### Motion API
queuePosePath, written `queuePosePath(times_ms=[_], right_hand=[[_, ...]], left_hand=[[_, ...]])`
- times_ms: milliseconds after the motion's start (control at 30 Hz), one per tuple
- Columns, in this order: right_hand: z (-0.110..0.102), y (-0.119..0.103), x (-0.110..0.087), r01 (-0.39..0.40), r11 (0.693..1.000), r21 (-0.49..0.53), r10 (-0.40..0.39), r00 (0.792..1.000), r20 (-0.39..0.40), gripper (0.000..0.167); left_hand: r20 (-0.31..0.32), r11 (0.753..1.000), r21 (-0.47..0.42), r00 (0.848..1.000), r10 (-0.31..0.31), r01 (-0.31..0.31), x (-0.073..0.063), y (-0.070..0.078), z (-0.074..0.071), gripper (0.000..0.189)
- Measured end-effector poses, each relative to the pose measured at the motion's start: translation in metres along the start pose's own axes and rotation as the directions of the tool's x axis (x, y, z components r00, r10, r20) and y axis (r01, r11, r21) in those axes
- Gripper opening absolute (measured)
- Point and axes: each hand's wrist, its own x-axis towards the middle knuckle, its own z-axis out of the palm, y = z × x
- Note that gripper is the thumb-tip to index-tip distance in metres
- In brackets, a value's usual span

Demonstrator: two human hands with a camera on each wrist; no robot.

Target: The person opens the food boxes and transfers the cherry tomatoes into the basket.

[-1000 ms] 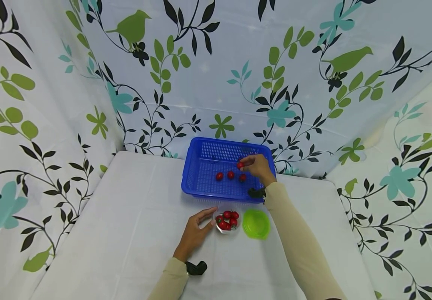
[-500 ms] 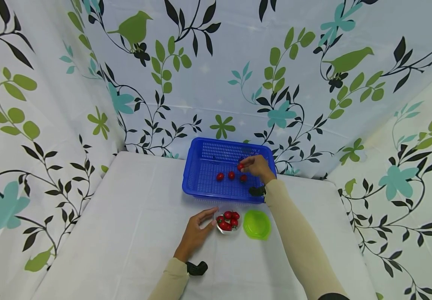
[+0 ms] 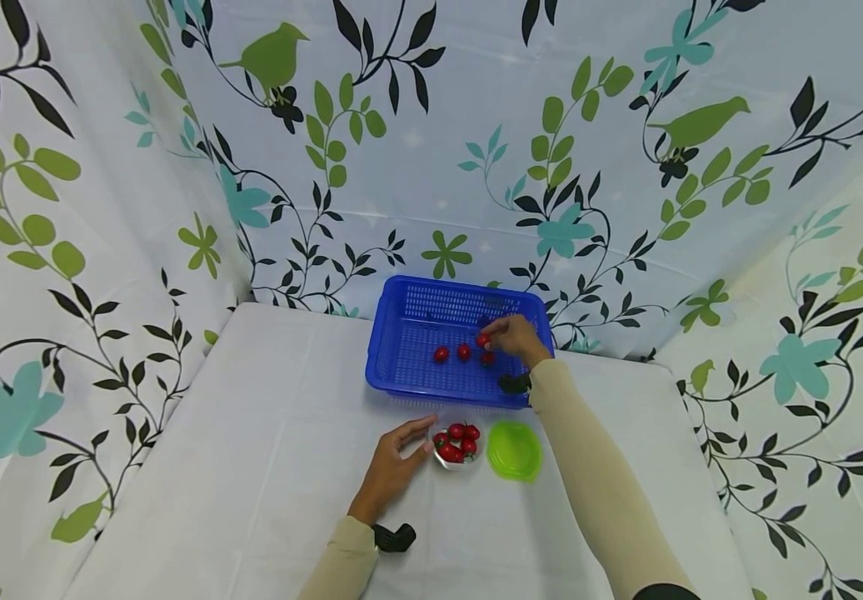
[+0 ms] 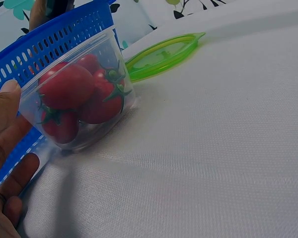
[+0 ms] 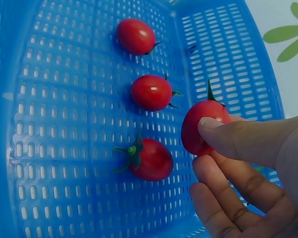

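My right hand (image 3: pixel 516 337) pinches a cherry tomato (image 5: pixel 201 128) between thumb and fingers, inside the blue basket (image 5: pixel 102 208). Beside it on the basket floor lie three more cherry tomatoes, one (image 5: pixel 151 159) closest to the hand with its green stem end showing. Below the basket, my left hand (image 3: pixel 390 465) holds the left side of a clear plastic tub (image 4: pixel 109 47), its thumb at the rim and the other fingers partly hidden. Several red cherry tomatoes (image 4: pixel 67 87) with green stems fill much of the tub.
A bright green lid (image 3: pixel 514 451) lies on the white cloth (image 3: pixel 281 442) to the right of the tub. The basket stands at the back of the table, close to a patterned curtain (image 3: pixel 416 167). The right forearm reaches past the lid.
My right hand has shifted slightly toward the near side with the pinched cherry tomato, nearer the loose ones. The left hand and the tub have stayed in place.
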Motion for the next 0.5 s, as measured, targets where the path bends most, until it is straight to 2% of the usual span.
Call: queuePosePath(times_ms=[300,500], right_hand=[[0.0029,0.0053,0.0026,-0.001,1.0,-0.008,0.001,1.0,0.024,0.027],[0.0041,0.0069,0.0082,-0.03,0.999,-0.015,0.031,0.999,0.031,0.028]], left_hand=[[-0.003,0.999,0.033,0.999,0.037,-0.037,-0.0009,-0.0036,0.0008,0.045],[0.001,0.998,0.033,0.999,0.048,-0.048,-0.0005,-0.0017,0.0004,0.045]])
